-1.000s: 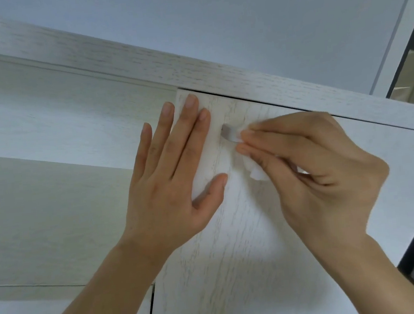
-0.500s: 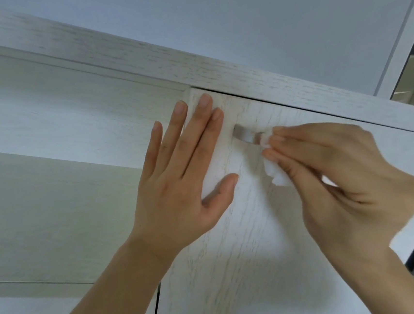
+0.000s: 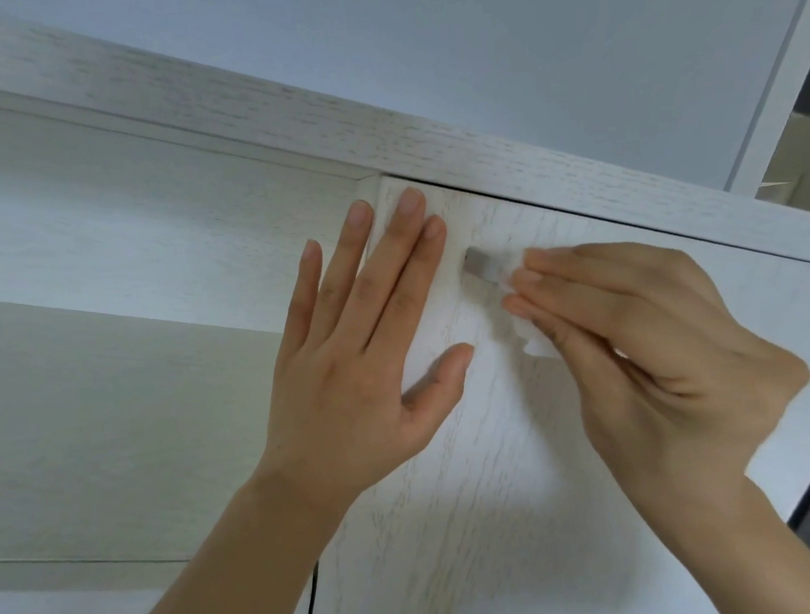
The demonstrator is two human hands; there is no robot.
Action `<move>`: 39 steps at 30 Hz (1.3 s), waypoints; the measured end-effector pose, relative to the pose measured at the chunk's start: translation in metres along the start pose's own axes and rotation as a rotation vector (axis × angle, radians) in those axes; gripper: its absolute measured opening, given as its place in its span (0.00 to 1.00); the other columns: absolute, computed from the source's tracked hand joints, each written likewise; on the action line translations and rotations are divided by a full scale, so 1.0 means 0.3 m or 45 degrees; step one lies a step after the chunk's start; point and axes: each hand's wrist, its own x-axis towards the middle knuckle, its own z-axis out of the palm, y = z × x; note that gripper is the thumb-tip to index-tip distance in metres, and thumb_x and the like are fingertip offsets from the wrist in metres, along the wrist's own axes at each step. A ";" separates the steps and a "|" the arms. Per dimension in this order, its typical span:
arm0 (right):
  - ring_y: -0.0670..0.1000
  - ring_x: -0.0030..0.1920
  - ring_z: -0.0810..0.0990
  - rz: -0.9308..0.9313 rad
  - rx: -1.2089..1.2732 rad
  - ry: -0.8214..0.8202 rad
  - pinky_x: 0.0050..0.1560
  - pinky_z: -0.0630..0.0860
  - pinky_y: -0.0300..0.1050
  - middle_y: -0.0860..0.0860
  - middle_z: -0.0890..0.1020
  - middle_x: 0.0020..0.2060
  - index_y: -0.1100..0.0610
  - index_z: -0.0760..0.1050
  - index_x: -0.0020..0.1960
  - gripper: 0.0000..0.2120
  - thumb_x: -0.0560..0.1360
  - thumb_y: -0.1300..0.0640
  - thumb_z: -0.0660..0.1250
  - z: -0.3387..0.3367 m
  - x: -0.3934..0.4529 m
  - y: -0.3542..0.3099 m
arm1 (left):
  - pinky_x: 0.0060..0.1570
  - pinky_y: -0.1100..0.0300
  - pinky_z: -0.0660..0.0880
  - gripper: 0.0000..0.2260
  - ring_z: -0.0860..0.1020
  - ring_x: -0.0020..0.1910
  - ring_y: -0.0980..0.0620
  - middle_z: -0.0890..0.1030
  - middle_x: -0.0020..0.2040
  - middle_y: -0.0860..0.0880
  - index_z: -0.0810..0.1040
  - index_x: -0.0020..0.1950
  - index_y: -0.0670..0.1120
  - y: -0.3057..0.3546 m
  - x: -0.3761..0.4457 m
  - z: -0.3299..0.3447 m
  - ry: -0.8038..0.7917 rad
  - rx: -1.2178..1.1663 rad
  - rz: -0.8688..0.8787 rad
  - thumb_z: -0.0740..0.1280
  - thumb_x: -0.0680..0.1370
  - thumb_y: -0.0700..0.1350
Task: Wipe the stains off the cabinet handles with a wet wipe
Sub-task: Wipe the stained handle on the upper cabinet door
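The whitewashed wood-grain cabinet door [image 3: 463,524] fills the lower centre of the frame. The left hand [image 3: 355,376] lies flat and open on it, holding nothing. The right hand [image 3: 644,348], fingers closed, pinches a crumpled white wet wipe [image 3: 532,339] against the small grey metal handle [image 3: 483,267], centre frame. Wiping looks mid-way; its exposed left end shows no obvious stain.

The cabinet door [image 3: 508,470] was whitewashed wood with fine grey grain streaks, its handle [image 3: 482,265] dull metallic grey, the wet wipe [image 3: 537,343] plain white, and the wall [image 3: 467,53] pale blue-grey.
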 end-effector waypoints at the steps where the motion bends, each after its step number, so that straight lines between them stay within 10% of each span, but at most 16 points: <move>1: 0.51 0.49 0.82 0.023 -0.003 0.006 0.52 0.76 0.42 0.52 0.82 0.48 0.61 0.80 0.49 0.06 0.72 0.65 0.73 -0.015 -0.007 0.006 | 0.74 0.44 0.54 0.29 0.52 0.76 0.48 0.57 0.75 0.47 0.55 0.75 0.43 0.000 -0.001 -0.001 -0.003 -0.005 -0.002 0.60 0.79 0.54; 39: 0.49 0.45 0.81 0.028 -0.218 -0.065 0.46 0.77 0.43 0.50 0.83 0.43 0.60 0.82 0.46 0.02 0.73 0.62 0.73 0.019 0.056 -0.078 | 0.72 0.44 0.57 0.28 0.55 0.75 0.46 0.57 0.74 0.51 0.58 0.74 0.44 0.001 -0.001 0.000 0.025 -0.022 -0.024 0.60 0.79 0.56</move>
